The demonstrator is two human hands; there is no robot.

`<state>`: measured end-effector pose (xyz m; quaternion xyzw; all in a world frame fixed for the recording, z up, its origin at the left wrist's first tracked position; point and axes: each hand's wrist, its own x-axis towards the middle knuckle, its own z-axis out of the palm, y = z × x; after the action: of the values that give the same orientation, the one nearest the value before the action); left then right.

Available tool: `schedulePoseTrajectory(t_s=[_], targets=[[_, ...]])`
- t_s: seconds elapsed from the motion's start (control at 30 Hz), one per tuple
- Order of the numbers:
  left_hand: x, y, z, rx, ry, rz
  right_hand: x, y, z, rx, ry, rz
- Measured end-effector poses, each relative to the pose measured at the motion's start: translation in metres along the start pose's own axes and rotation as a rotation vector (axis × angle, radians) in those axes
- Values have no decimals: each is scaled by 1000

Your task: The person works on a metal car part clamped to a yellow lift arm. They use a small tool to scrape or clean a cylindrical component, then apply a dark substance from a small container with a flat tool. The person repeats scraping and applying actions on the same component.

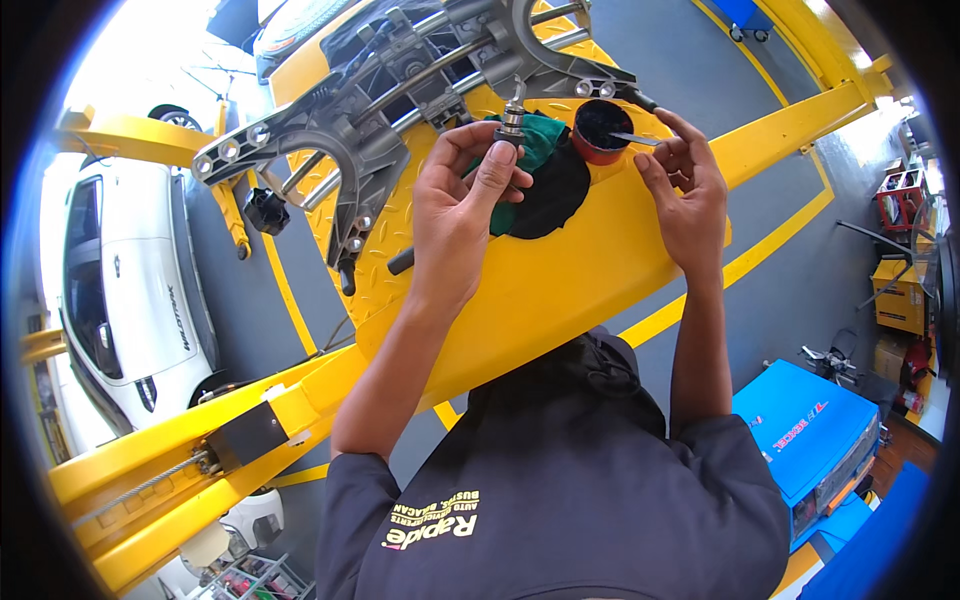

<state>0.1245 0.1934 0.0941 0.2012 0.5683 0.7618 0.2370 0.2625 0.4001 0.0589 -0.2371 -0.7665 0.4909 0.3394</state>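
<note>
Upright between the thumb and fingers of my left hand (465, 190) is a small silver cylindrical metal part (511, 122) with a ringed body and a narrow tip. My right hand (688, 185) pinches a thin, flat metal blade (636, 138) between thumb and forefinger. The blade's far end reaches over the mouth of a red round tub (600, 155) with dark contents, perhaps grease. A green cloth (543, 138) and a black cloth (562, 200) lie bunched between my hands, partly behind the left one.
A grey metal clamp frame (345, 150) with silver rods and a black knob (266, 211) rests on the yellow ramp (560, 280). At left stands a white vehicle (140, 270). A blue box (810, 430) is at right, with a yellow cabinet (898, 296) farther back.
</note>
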Motion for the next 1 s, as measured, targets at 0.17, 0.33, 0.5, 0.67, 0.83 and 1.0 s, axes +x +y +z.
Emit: schedulePoseTrajectory(t_s=[0.17,0.33,0.5,0.67,0.83,1.0], targets=[[-10,-14,13,116,14,-8,17,17,-5,2,-38,-98],[-10,-27,15,187,12,19,22,18,-8,-28,-6,-173],[-5,-34,10,177,2,-67,21,23,-16,135,97,-87],[-2,-41,10,57,-12,-114,22,26,-17,368,147,45],[5,-38,23,137,22,-25,24,28,-19,462,148,71],[23,-32,31,231,54,53,23,30,-20,467,160,30]])
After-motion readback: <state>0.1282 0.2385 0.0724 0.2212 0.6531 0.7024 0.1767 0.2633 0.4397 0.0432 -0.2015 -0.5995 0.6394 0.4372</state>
